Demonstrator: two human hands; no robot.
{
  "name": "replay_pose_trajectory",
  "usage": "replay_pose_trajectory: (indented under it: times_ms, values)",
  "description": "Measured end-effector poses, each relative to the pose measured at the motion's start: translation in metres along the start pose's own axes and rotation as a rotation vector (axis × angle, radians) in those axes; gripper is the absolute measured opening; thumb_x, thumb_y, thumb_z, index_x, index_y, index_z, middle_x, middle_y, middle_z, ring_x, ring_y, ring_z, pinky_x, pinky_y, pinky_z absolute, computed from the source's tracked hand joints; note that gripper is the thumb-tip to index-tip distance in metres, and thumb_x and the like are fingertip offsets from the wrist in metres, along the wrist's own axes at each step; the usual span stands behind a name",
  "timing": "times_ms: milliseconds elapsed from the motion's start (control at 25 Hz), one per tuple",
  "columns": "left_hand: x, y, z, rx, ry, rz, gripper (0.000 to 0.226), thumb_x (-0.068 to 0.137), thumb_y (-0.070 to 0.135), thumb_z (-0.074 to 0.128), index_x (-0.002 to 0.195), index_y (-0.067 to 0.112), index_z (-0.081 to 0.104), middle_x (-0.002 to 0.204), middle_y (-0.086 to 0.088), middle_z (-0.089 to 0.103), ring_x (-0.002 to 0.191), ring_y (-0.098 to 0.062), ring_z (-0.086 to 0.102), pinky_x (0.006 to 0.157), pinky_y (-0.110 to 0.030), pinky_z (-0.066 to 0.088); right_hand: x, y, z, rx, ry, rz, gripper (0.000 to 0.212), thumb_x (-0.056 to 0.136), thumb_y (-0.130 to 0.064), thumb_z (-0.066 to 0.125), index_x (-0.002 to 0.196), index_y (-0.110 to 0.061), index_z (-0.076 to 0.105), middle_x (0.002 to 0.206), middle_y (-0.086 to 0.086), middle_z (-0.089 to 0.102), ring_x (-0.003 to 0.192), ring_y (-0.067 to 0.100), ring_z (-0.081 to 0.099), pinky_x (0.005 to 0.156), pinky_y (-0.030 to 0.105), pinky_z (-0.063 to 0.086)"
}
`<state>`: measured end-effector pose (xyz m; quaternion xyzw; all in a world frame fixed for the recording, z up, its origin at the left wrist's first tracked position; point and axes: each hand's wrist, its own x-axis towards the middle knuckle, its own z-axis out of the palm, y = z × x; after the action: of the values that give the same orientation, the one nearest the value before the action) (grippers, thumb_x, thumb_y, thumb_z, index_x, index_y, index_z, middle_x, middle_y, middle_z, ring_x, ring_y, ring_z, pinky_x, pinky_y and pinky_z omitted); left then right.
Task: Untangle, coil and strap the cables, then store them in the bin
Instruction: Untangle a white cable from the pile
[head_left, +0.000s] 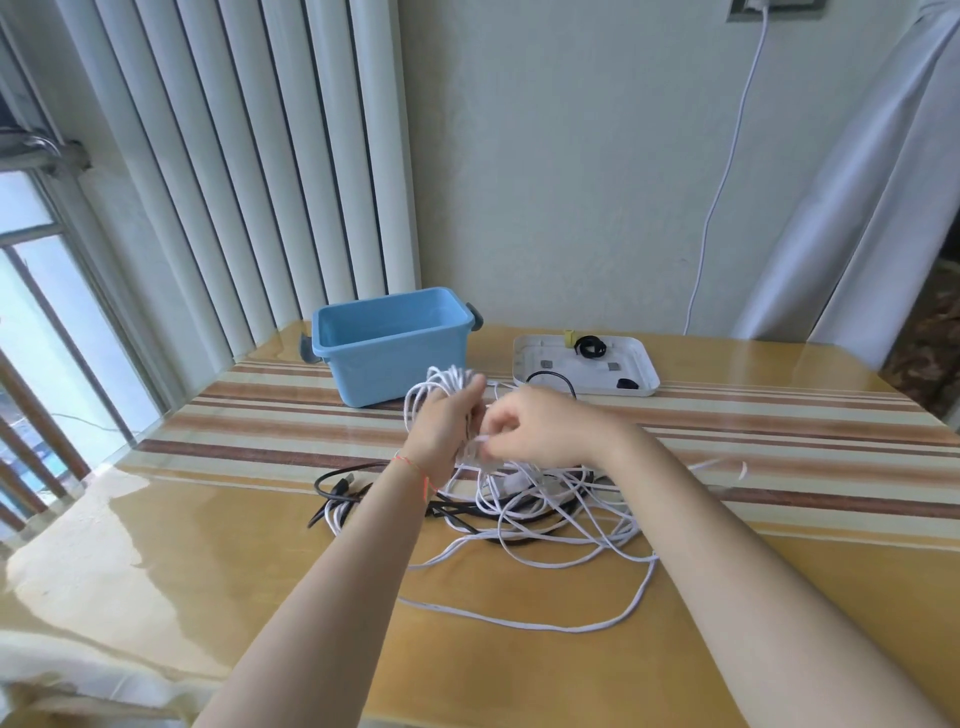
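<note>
Coiling step, mid-way, I'd judge: left hand (448, 431) is held upright w/ fingers curled round a bundle of white cable loops (441, 387), which stick out above its knuckles. Right hand (535, 428) sits just beside it, fingers bent and pinching a strand of the same white cable close to the left palm; exact fingertip contact is blurred. Below and toward the person from both hands, the rest of the white cable (561, 525) sprawls loose on the table (208, 545), still crossed w/ black cables (337, 491), so untangling isn't finished. Blue bin (389, 348) stands beyond the left hand, nothing visible inside. Beyond the right hand, a white tray (636, 364) w/ small black bits, prob. straps, can't tell. Next move prob. needs the right hand to feed more slack up and round the left w/o dragging black cables along, keeping loops even. No brands, labels or readable writing anywhere.
</note>
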<state>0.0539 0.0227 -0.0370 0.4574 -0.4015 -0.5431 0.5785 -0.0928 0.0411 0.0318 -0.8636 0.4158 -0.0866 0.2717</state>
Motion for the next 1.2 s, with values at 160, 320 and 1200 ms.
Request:
replay_pose_trajectory:
  times_ms: [160,320,1200]
  values:
    - [-0.020,0.015,0.005,0.226,-0.368,-0.185,0.048,0.103,0.047,0.038,0.066,0.017,0.035,0.047,0.004,0.024,0.041,-0.012,0.019,0.063,-0.033,0.047,0.002,0.018,-0.025,0.244,0.326,0.014,0.014,0.080,-0.029,0.079,0.074,-0.022,0.068,0.052,-0.020,0.055,0.050,-0.006,0.049,0.053,0.012,0.035]
    - [-0.026,0.021,0.007,-0.099,-0.663,-0.223,0.061,0.088,0.072,0.037,0.057,0.021,0.023,0.045,0.006,0.011,0.037,-0.011,0.008,0.045,-0.023,0.032,0.015,0.041,-0.022,0.416,0.528,0.045,0.023,0.080,-0.034,0.080,0.074,-0.016,0.067,0.060,-0.007,0.058,0.053,-0.003,0.046,0.055,0.014,0.037]
    - [0.002,0.002,0.036,0.689,0.010,0.115,0.048,0.100,0.041,0.051,0.066,0.007,0.050,0.053,-0.006,0.049,0.038,-0.013,0.042,0.043,-0.022,0.037,0.000,0.046,-0.001,0.181,0.127,0.091,0.012,0.084,-0.014,0.066,0.083,-0.026,0.065,0.072,-0.011,0.060,0.067,0.007,0.056,0.062,0.021,0.044]
